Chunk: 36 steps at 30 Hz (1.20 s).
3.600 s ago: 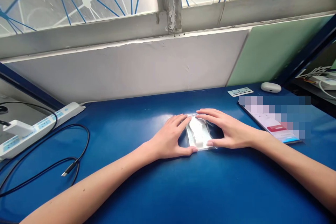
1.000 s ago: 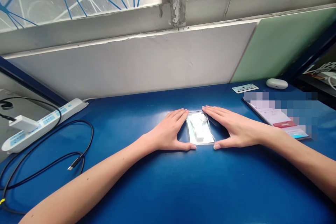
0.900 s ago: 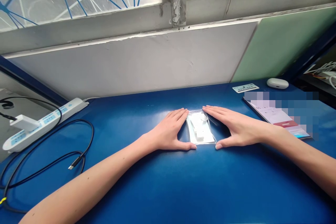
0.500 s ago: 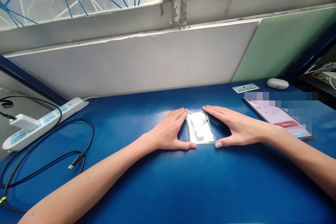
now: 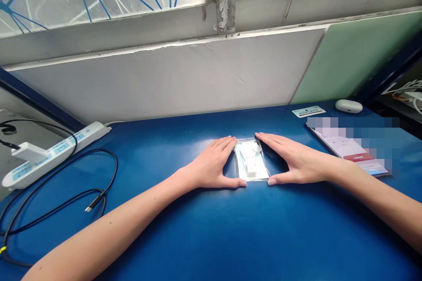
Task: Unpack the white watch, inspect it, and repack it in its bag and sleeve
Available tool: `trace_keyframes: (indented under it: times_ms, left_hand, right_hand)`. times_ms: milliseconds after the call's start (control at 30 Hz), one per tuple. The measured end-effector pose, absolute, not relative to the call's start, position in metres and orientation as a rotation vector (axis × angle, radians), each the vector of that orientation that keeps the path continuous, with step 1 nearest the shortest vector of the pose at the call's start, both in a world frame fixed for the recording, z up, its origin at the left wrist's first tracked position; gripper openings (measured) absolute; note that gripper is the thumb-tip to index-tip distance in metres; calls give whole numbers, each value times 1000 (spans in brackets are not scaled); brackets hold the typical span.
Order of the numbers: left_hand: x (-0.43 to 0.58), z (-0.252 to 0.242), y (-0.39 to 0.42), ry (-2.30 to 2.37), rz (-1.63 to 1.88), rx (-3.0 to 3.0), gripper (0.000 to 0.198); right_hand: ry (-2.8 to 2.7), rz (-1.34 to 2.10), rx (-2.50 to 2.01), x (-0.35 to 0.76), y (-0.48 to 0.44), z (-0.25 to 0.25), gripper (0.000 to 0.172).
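A clear plastic packet (image 5: pixel 244 173) with a white item and a pale card inside lies flat on the blue table (image 5: pixel 211 237); glare hides what the white item is. On its left side rests my left hand (image 5: pixel 216 164), thumb spread from the fingers, with fingertips at the upper corner and the thumb tip by the lower edge. My right hand (image 5: pixel 290 158) frames the other side in the same way, fingertips near the upper right corner and thumb tip at the lower right corner. Both hands are open, touching the packet's edges or lying just beside them.
At the left lie a white power strip (image 5: pixel 59 153) with a white charger (image 5: pixel 30 153) plugged in and a looped black cable (image 5: pixel 95 202). To the right are a phone (image 5: pixel 356 151) with its screen lit, a printed card (image 5: pixel 308 111) and a white earbud case (image 5: pixel 348 106).
My right thumb has shifted slightly left, towards the packet's lower right corner. Otherwise the hands and the packet have hardly moved.
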State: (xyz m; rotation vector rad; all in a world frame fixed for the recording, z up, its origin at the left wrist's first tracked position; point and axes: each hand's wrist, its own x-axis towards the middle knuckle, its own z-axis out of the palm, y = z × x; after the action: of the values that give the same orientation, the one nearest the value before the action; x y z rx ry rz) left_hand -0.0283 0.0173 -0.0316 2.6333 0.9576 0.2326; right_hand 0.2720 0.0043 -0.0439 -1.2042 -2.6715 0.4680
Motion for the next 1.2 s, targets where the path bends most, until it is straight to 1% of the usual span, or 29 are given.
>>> trace_keyframes:
  times_ms: [200,267,333,467,533,567,667,800,933,967,1000,1033,1067,1167,1200]
  left_hand:
    - [-28,-33,18,947,255,2634,108]
    - [-28,-32,17,933,259,2643,106]
    - [-28,-32,17,913,275,2663,102]
    - [-29,-31,16,891,297,2707,85]
    - [-30,-33,16,893,294,2729,71]
    - [-30,-34,16,904,296,2735,64]
    - [-31,-37,17,971,337,2729,49]
    - [-31,-40,17,1038,435,2728,44]
    - [-29,-40,17,1133,564,2692,39]
    - [-29,-40,17,1137,577,2683,37]
    - [-28,-39,16,1129,576,2680,36]
    - [-28,-38,16,1110,560,2684,38]
    - [-28,-38,16,1085,532,2694,44]
    - [-27,-35,16,1023,428,2719,74]
    - [-27,-34,16,1016,399,2718,80]
  right_hand:
    - [-2681,433,-1188,271,3,-43,110]
    - [-2660,405,-1177,269,3,-42,105]
    - [-2624,349,-1194,268,4,-40,91]
    - [-2517,186,-1260,265,7,-38,50]
    - [-2477,126,-1253,264,7,-36,36]
    - [-2465,109,-1236,263,7,-35,32]
    - [-2463,127,-1152,261,5,-35,32]
    - [-2496,195,-1080,258,3,-35,31]
    - [-2470,159,-1104,259,4,-36,20]
    - [-2461,149,-1114,260,4,-36,27]
    - [-2460,148,-1118,260,5,-36,37]
    - [-2471,156,-1117,261,5,-37,47]
    - [-2491,174,-1113,261,5,-37,54]
    - [-2559,252,-1107,262,4,-38,63]
    - [-2573,277,-1109,262,4,-38,65]
